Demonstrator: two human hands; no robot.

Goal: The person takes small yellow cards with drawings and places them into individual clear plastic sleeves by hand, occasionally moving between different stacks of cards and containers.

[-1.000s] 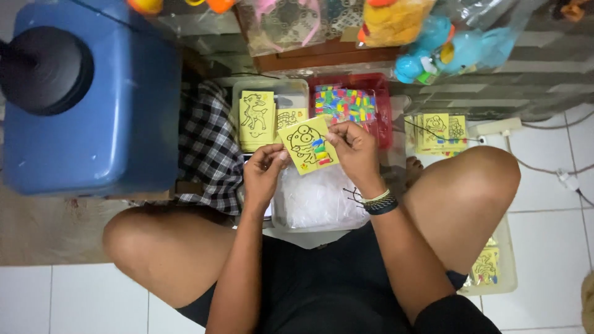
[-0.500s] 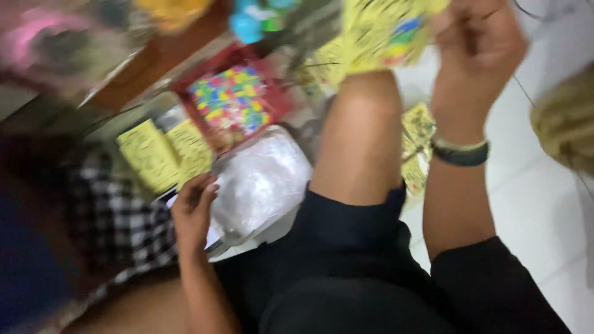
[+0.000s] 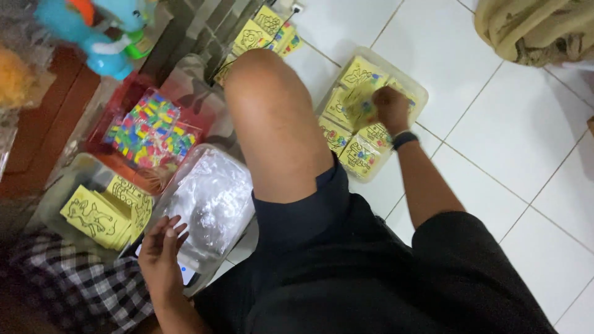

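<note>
Pressing a yellow card [image 3: 361, 106] into the clear tray [image 3: 416, 86], right hand [image 3: 391, 109] closed.

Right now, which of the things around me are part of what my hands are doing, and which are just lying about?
In hand:
right hand putting a yellow picture card into the clear tray of finished cards
left hand by the clear bags
blank yellow cards
box of coloured pieces

Lying about:
blue plush toy
checked cloth
tan bundle
</note>
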